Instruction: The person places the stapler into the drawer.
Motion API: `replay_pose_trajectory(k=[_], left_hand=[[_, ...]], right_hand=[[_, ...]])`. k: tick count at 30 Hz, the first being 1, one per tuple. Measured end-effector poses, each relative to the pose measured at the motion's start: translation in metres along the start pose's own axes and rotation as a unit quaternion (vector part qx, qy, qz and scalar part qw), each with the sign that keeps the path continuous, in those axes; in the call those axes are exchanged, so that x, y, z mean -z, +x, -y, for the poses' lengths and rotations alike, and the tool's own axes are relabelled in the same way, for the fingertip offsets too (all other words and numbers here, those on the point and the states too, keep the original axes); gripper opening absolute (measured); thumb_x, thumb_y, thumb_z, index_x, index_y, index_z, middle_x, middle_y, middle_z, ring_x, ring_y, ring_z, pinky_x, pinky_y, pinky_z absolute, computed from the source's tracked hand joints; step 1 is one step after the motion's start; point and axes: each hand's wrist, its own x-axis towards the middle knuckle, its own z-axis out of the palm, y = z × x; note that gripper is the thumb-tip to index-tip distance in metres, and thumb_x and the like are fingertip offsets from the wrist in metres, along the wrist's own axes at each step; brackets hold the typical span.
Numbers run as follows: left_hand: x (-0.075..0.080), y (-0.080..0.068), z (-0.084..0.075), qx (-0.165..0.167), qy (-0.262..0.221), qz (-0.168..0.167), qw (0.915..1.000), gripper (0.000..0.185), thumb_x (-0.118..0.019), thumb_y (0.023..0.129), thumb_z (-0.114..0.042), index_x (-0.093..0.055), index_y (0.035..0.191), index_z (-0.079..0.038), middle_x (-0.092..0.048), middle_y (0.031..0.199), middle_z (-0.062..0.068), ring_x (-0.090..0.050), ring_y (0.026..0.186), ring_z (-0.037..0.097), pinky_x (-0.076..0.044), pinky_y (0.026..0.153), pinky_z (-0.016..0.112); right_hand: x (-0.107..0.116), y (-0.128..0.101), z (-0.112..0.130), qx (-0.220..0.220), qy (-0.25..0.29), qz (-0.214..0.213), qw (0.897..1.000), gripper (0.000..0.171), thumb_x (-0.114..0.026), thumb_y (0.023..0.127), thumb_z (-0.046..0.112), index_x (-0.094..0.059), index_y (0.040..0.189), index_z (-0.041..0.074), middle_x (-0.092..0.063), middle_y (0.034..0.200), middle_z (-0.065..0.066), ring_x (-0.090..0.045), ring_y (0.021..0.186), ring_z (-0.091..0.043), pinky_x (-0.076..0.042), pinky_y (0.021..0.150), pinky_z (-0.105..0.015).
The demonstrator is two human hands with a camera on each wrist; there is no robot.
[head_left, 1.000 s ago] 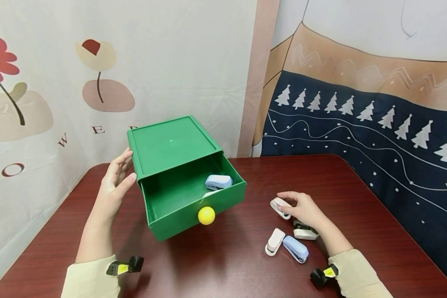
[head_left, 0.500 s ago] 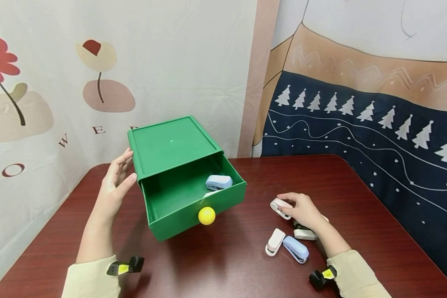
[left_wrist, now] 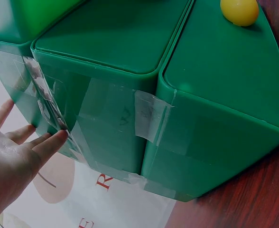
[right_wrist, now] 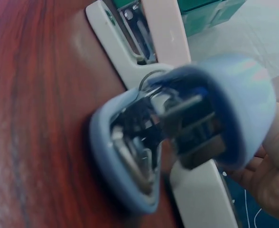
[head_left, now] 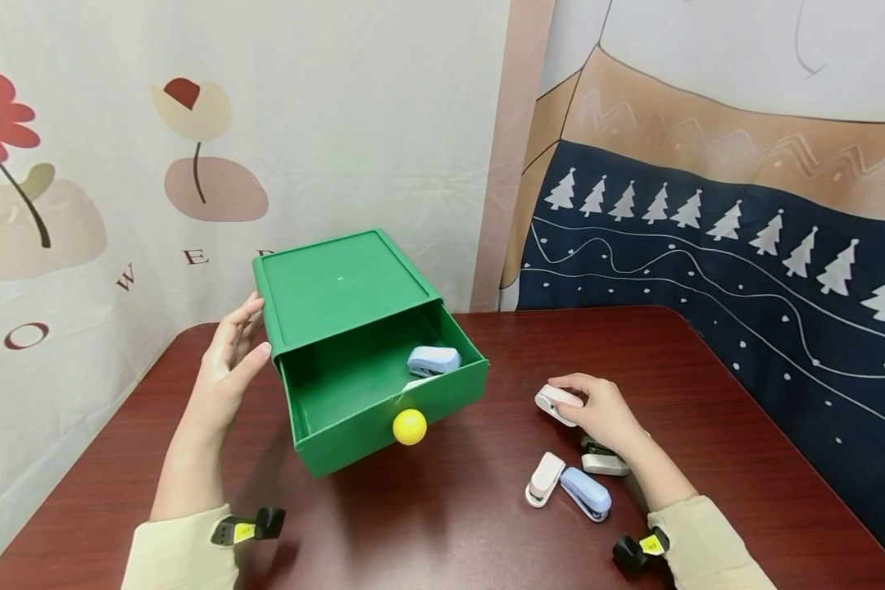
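The left hand (head_left: 221, 369), fingers extended, touches the green drawer box (head_left: 347, 279); well apart, toward the right edge of the table (head_left: 745, 393), the right hand (head_left: 603, 412) pinches a white stapler (head_left: 545, 401). Its forearm (head_left: 664, 471) crowds another stapler (head_left: 605, 465); a blue stapler (head_left: 587, 493) lies nearer the front edge.

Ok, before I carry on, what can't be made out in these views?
Head: the white item in the drawer, mostly hidden by the green drawer front.
Head: the dark-and-white stapler, partly covered by the right forearm.
Right wrist: the blue stapler, blurred; the right hand, cut off by the right edge.
Left wrist: the yellow knob, cut off by the top edge.
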Motion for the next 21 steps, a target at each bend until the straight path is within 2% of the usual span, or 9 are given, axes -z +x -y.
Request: replay_pose_trajectory(k=[12,21], left_hand=[[0.000,0.000,0.000,-0.002,-0.003,0.000,1.0000,0.052,-0.047,0.095,0.004,-0.036,0.145,-0.005,-0.020,0.156,0.010,-0.026,0.137,0.020,-0.031,0.098,0.016],[0.000,0.000,0.000,-0.001,-0.006,-0.001,1.0000,0.052,-0.047,0.095,0.004,-0.036,0.145,-0.005,-0.019,0.156,0.010,-0.026,0.137,0.021,-0.031,0.098,0.016]], right_hand=[[0.006,0.001,0.025,0.045,0.033,-0.032,0.998,0.032,-0.072,0.080,-0.002,-0.071,0.111,0.006,-0.067,0.108,-0.004,-0.057,0.089,-0.019,-0.049,0.069,-0.026],[0.015,0.001,0.053,0.049,0.058,-0.040,0.996,0.034,-0.072,0.081,0.000,-0.071,0.114,0.009,-0.067,0.110,-0.002,-0.057,0.090,-0.019,-0.051,0.069,-0.027]])
